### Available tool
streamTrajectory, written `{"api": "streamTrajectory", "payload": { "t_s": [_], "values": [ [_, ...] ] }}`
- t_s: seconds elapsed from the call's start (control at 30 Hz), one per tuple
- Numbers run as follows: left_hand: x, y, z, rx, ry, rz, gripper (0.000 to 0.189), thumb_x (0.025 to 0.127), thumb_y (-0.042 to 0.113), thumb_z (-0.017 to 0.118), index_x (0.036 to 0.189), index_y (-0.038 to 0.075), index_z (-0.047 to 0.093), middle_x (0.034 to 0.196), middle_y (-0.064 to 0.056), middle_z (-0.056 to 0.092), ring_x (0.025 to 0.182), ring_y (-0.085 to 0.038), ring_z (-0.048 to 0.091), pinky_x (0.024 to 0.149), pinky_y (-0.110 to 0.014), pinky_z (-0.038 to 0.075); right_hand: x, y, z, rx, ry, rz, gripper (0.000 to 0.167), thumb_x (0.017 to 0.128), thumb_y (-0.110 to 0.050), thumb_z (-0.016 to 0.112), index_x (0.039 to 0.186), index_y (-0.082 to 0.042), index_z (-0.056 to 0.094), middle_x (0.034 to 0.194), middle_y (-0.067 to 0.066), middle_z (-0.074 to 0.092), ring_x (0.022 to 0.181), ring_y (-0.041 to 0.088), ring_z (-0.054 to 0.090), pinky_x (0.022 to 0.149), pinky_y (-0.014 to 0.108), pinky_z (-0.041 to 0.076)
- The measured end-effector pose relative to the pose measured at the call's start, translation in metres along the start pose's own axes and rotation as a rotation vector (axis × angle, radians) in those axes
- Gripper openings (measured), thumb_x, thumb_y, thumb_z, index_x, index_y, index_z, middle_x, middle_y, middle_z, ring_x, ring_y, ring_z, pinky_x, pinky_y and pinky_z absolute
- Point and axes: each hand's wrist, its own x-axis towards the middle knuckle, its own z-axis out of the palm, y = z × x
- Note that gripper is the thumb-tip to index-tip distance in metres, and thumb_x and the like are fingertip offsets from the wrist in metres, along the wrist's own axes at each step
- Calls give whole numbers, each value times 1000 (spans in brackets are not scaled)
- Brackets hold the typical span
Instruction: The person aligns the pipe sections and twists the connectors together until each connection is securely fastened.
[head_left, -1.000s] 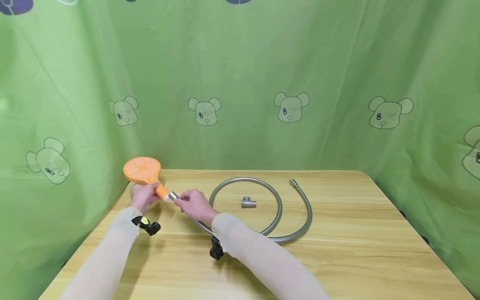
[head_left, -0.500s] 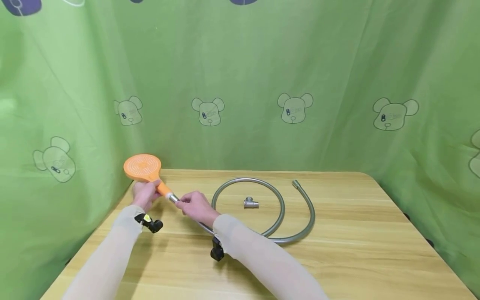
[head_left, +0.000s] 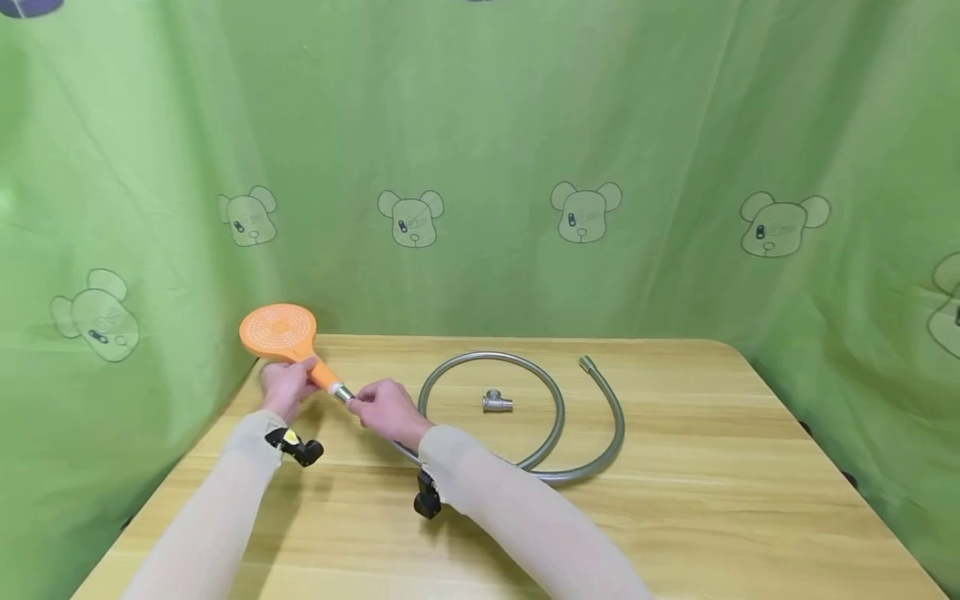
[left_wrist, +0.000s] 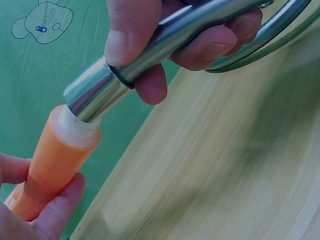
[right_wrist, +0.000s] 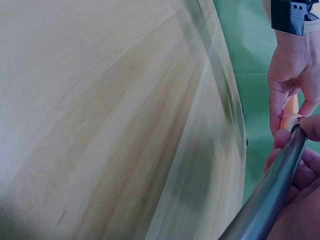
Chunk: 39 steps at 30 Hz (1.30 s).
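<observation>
An orange shower head (head_left: 279, 328) is held above the table's far left corner, its round spray face turned up. My left hand (head_left: 286, 388) grips its handle (left_wrist: 64, 155), which ends in a white collar. My right hand (head_left: 387, 412) pinches the metal shower hose (right_wrist: 274, 185) just behind its shiny end fitting (left_wrist: 95, 95). In the left wrist view that fitting meets the white collar at a slant; how far it goes in cannot be told. From the right hand the hose loops over the table, and its free end (head_left: 587, 364) lies at the back right.
Inside the hose loop lies a small chrome angle valve (head_left: 497, 402). The wooden table (head_left: 720, 467) is bordered at the back and sides by a green curtain (head_left: 495, 275) printed with bear faces. Both wrists carry black cameras.
The shower head has risen slightly, and its handle and the hose fitting stand more in line than a second ago. Both hands keep their hold. The head view has shifted a little.
</observation>
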Motion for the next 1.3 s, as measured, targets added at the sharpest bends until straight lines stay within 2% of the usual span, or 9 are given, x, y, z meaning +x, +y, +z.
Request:
{"api": "streamTrajectory", "payload": {
  "t_s": [0.13, 0.37, 0.7, 0.8, 0.97, 1.13, 1.3],
  "values": [
    [0, 0, -1, -19, 8, 6, 46, 98, 1, 57, 140, -15, 43, 118, -22, 58, 67, -5, 67, 85, -29, 61, 1, -1, 1, -15, 17, 1, 16, 93, -27, 71, 97, -14, 79, 84, 11, 75, 59, 10, 55, 50, 23, 44],
    [0, -1, -1, -6, 5, 15, 45, 98, 2, 59, 137, -15, 45, 100, -11, 61, 68, -6, 67, 82, -28, 62, 3, -3, 3, -5, 23, 28, 17, 92, -28, 72, 99, -14, 79, 83, 9, 75, 58, 10, 55, 50, 23, 44],
    [2, -2, 1, 9, 19, 14, 45, 98, 4, 59, 137, -15, 46, 111, -17, 59, 68, -5, 67, 83, -27, 61, 3, -3, 2, 7, 31, 28, 16, 93, -27, 72, 96, -13, 79, 83, 11, 75, 58, 11, 56, 50, 23, 44],
    [2, -1, 3, 7, 19, 19, 45, 98, 3, 59, 137, -15, 46, 106, -14, 61, 68, -5, 67, 85, -28, 61, 2, -2, 1, 8, 34, 35, 16, 92, -27, 72, 97, -13, 79, 83, 11, 75, 57, 11, 56, 49, 23, 44],
    [1, -2, 5, -11, 24, 31, 44, 97, 2, 61, 135, -16, 48, 91, -7, 63, 67, -6, 67, 79, -28, 62, 1, -2, -1, 6, 40, 37, 15, 91, -27, 73, 97, -14, 80, 82, 11, 75, 57, 11, 56, 49, 23, 45],
    [-1, -3, 7, -7, 12, 35, 43, 97, 2, 60, 135, -16, 48, 93, -7, 63, 68, -6, 68, 77, -26, 62, 2, 0, -1, -3, 43, 37, 15, 92, -26, 72, 94, -13, 80, 78, 9, 74, 55, 11, 54, 48, 23, 43],
    [-3, -5, 8, -11, 32, 53, 41, 97, 2, 61, 133, -15, 50, 90, -6, 63, 66, -6, 68, 75, -26, 62, 2, 2, -1, -8, 46, 41, 18, 93, -26, 71, 95, -10, 80, 75, 7, 74, 53, 10, 51, 46, 23, 40]
  ]
}}
